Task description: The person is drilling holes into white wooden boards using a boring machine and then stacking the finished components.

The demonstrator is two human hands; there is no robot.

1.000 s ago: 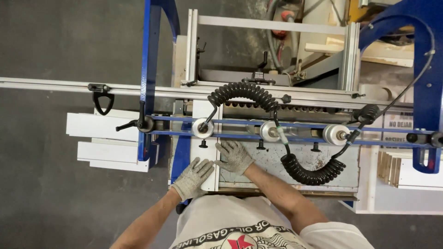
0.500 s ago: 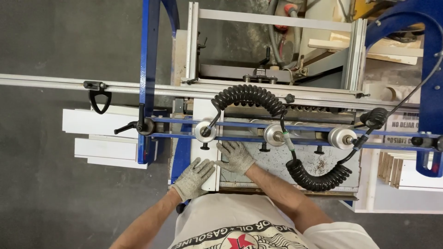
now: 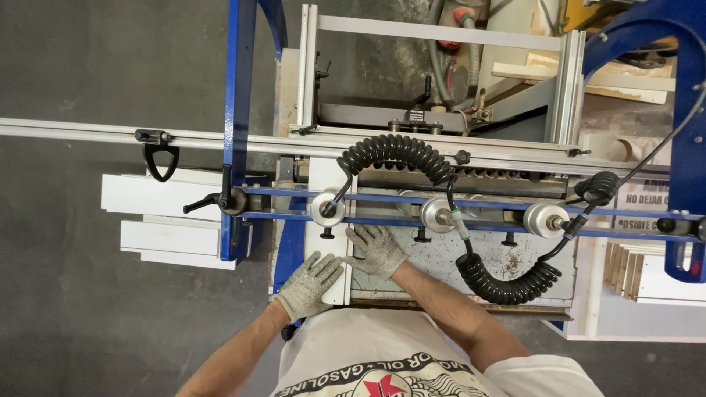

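My left hand (image 3: 309, 283), in a grey knit glove, lies flat on the near end of a narrow white panel (image 3: 329, 176) that runs away from me under the blue clamp bars (image 3: 382, 195) of a drilling machine. My right hand (image 3: 376, 248), also gloved, presses with spread fingers on the panel's right edge and the worn grey machine table (image 3: 478, 257). Neither hand grips anything. Round metal clamp cylinders (image 3: 327, 207) hang on the bars just beyond my fingers.
A black coiled hose (image 3: 397, 151) loops over the machine, and another coil (image 3: 507, 283) sags at the right. A long aluminium rail (image 3: 88, 132) with a black stop crosses left. White panels (image 3: 165, 213) are stacked at left, and more boards (image 3: 625, 268) stand at right.
My hands have stayed on the white panel; the view has shifted slightly, and the left hand has slid a little nearer along the panel's end.
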